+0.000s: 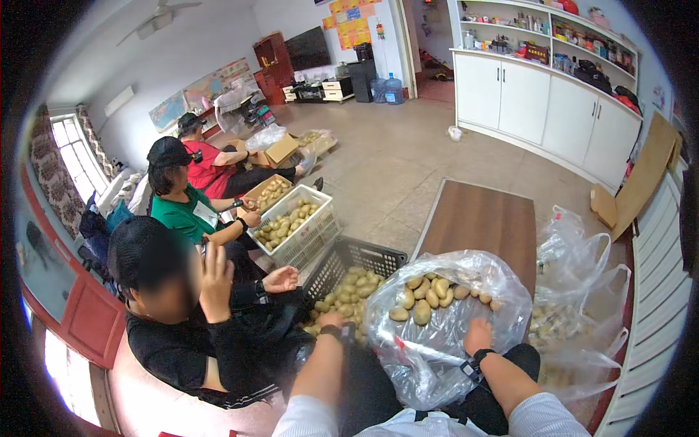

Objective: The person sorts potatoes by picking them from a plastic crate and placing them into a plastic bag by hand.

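Note:
My left hand reaches into the black plastic crate and touches the potatoes in it; its fingers are hidden. My right hand is inside the mouth of a large clear plastic bag, close to my body. Its fingers point away from me and are too small to make out. Several potatoes lie towards the far side of the bag, a short way beyond that hand. The bag's near end rests by my legs, its far end against a brown wooden board.
A person in black sits close on my left, one hand raised. Beyond sit people in green and red. A white crate of potatoes stands past the black one. Filled plastic bags are at my right.

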The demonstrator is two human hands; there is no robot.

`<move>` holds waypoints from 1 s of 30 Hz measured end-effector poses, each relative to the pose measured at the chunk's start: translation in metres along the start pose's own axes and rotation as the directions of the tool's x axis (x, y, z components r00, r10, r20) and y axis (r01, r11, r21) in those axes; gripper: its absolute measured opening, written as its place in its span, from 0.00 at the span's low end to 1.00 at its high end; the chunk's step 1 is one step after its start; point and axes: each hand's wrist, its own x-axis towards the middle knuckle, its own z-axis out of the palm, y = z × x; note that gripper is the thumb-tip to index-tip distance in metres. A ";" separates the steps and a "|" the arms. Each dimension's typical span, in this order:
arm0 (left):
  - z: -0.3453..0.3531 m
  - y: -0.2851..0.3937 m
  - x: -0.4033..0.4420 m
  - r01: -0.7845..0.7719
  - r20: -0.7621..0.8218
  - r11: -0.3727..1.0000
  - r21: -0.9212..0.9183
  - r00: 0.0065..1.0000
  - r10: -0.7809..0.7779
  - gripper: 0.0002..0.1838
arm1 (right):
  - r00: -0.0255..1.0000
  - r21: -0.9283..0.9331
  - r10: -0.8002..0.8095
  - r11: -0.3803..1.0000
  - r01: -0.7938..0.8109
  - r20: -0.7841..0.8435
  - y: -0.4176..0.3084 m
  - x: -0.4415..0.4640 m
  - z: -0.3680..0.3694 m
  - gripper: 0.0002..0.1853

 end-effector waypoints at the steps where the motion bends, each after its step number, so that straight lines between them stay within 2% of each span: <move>1: 0.004 -0.003 0.004 0.044 -0.003 0.999 -0.008 0.999 -0.044 0.16 | 1.000 0.055 -0.019 0.998 0.018 0.016 0.000 0.001 0.001 0.16; 2: 0.015 -0.007 0.013 0.094 0.030 0.995 -0.032 0.995 -0.094 0.19 | 0.999 0.109 -0.039 0.993 0.036 0.029 -0.001 0.002 0.001 0.17; 3: 0.023 -0.011 0.021 0.146 0.064 0.988 -0.052 0.988 -0.143 0.27 | 0.999 0.109 -0.037 0.994 0.033 0.030 -0.003 -0.001 -0.002 0.17; 6: 0.039 -0.018 0.028 0.146 -0.090 0.987 -0.068 0.984 -0.152 0.21 | 0.999 0.213 -0.012 0.977 0.003 0.041 -0.007 -0.004 0.000 0.18; 8: 0.039 -0.018 0.028 0.177 -0.082 0.981 -0.084 0.980 -0.183 0.15 | 1.000 0.296 -0.013 0.955 0.009 0.009 -0.006 -0.005 0.009 0.20; 12: 0.037 -0.019 0.026 0.119 -0.043 0.993 -0.025 0.992 -0.120 0.14 | 0.998 0.377 0.030 0.925 -0.048 0.053 -0.008 -0.010 0.007 0.21; 15: 0.055 -0.021 0.043 0.146 -0.031 0.989 -0.011 0.989 -0.146 0.14 | 1.000 0.434 0.025 0.900 -0.030 0.017 -0.007 -0.011 0.011 0.21; 17: 0.074 -0.015 0.056 0.235 -0.324 0.931 0.279 0.936 -0.139 0.13 | 1.000 0.437 -0.021 0.899 0.010 0.019 -0.004 -0.008 0.019 0.21; 18: 0.006 0.011 0.011 0.111 -0.176 0.976 0.187 0.981 -0.078 0.12 | 1.000 0.437 -0.020 0.899 0.010 0.019 -0.002 -0.008 0.025 0.21; 19: -0.009 0.027 0.001 0.110 -0.176 0.976 0.187 0.981 -0.077 0.12 | 0.995 0.446 -0.092 0.890 0.100 -0.039 0.001 -0.008 0.030 0.22; 20: -0.017 0.040 -0.005 0.147 -0.219 0.831 -0.537 0.927 -0.305 0.12 | 0.982 0.448 -0.164 0.874 0.189 -0.096 0.001 -0.008 0.034 0.22; 21: -0.019 0.048 -0.008 0.040 -0.087 0.241 -0.970 0.864 -0.495 0.11 | 0.982 0.448 -0.163 0.874 0.188 -0.096 0.000 -0.005 0.038 0.22; 22: 0.031 0.042 0.033 -0.098 -0.186 0.191 -0.977 0.828 -0.529 0.12 | 0.977 0.510 -0.174 0.834 0.212 -0.122 -0.004 -0.002 0.041 0.22; 23: 0.016 0.051 0.021 -0.097 -0.186 0.190 -0.977 0.829 -0.528 0.12 | 0.972 0.568 -0.182 0.789 0.236 -0.150 -0.007 -0.001 0.042 0.22; 24: -0.018 0.065 -0.004 -0.040 -0.065 0.071 -0.997 0.915 -0.399 0.12 | 0.972 0.567 -0.181 0.789 0.234 -0.150 -0.014 -0.002 0.035 0.22; 25: -0.041 0.077 -0.021 0.038 0.046 -0.039 -0.999 0.969 -0.244 0.13 | 0.984 0.633 -0.173 0.759 0.153 -0.030 -0.028 -0.004 0.013 0.22; 26: -0.044 0.083 -0.023 0.039 0.047 -0.038 -0.999 0.969 -0.242 0.13 | 0.981 0.686 -0.170 0.725 0.063 0.089 -0.042 -0.004 -0.002 0.23; 27: -0.046 0.087 -0.024 0.055 0.053 0.016 -0.998 0.992 -0.117 0.13 | 0.982 0.686 -0.169 0.725 0.062 0.089 -0.052 0.000 -0.005 0.23; 28: -0.047 0.091 -0.026 0.065 0.066 0.070 -0.995 0.998 0.010 0.13 | 0.966 0.702 -0.166 0.712 -0.020 0.196 -0.061 0.003 -0.007 0.24; 29: -0.049 0.097 -0.030 0.065 0.066 0.070 -0.995 0.998 0.010 0.13 | 0.939 0.709 -0.168 0.698 -0.103 0.301 -0.071 0.005 -0.009 0.26; 30: -0.050 0.102 -0.033 0.057 0.067 0.122 -0.991 0.995 0.073 0.16 | 0.939 0.709 -0.168 0.698 -0.102 0.301 -0.081 0.006 -0.014 0.26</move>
